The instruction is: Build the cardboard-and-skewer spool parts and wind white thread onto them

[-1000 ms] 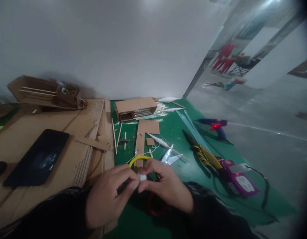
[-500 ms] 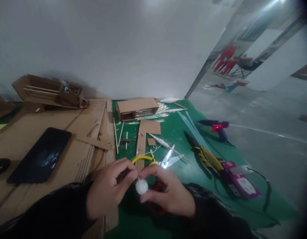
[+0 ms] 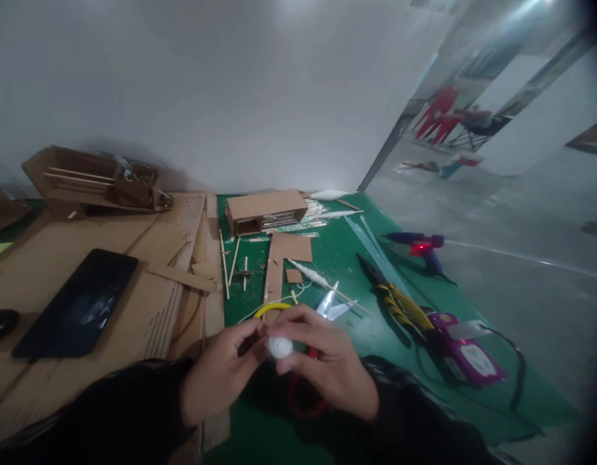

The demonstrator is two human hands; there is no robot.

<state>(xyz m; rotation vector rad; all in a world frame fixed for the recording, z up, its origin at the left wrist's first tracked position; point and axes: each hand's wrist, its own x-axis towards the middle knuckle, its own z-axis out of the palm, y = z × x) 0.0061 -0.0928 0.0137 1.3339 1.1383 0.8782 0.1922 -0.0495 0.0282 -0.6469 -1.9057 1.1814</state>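
My right hand (image 3: pixel 330 361) is closed around a small ball of white string (image 3: pixel 281 347), its thumb below and fingers above. My left hand (image 3: pixel 223 371) meets it from the left, thumb and forefinger pinched together at the ball's side on the string. A loose length of white string (image 3: pixel 247 315) runs from behind the left hand toward a stick wound with white string (image 3: pixel 310 272), which lies on the green table beyond. Scissors (image 3: pixel 328 300) with open blades lie just past my right hand. A yellow loop (image 3: pixel 269 310) and a red ring (image 3: pixel 298 400) show partly behind my hands.
Pliers (image 3: pixel 395 297), a glue gun (image 3: pixel 426 248) and a purple device with a cable (image 3: pixel 467 352) lie to the right. A cardboard box (image 3: pixel 266 210), cardboard pieces (image 3: pixel 298 247) and thin sticks stand farther back. At left are a phone (image 3: pixel 78 303) and a cardboard construction (image 3: pixel 95 181).
The ball has moved slightly up and right, and my right fingers now cover more of it. My left hand has shifted a little right. The loose string now reaches farther left.
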